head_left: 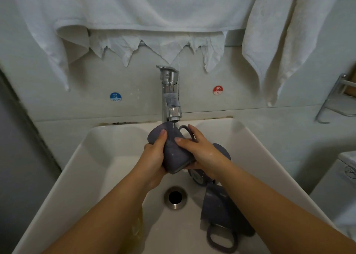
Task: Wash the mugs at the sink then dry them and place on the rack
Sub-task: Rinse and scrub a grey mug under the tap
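Held mug: a dark grey-purple mug (174,151) is being held over the white sink (81,169), directly under the tap spout, tilted with one end up toward the spout and the other end down toward the person; its handle (187,131) is pointing to the right.
Water: a thin stream (173,125) is running from the spout onto the upper part of the mug.
Left hand: the left hand (154,153) is gripping the mug's left side, fingers curled around its body, with one fingertip lying high on the wall.
Right hand: the right hand (200,151) is wrapping the mug's right side, thumb pressing across the front, a finger lying along the handle; drops of water are sitting on its back.
Second mug: another dark mug (200,176) is lying in the basin just behind the right wrist, mostly hidden by it.
Third mug: a third dark mug (217,211) is lying on its side right of the drain, its handle (221,240) pointing toward the person.
Drain: the metal drain (175,197) is sitting open in the basin floor below the held mug.
Tap: the chrome tap (169,93) is standing at the back edge of the sink.
Wall: a blue cold sticker (115,96) and a red hot sticker (218,90) are flanking the tap.
Towels: white towels (146,9) are hanging across the wall above.
Rack: a metal rack (335,101) is showing at the right edge.
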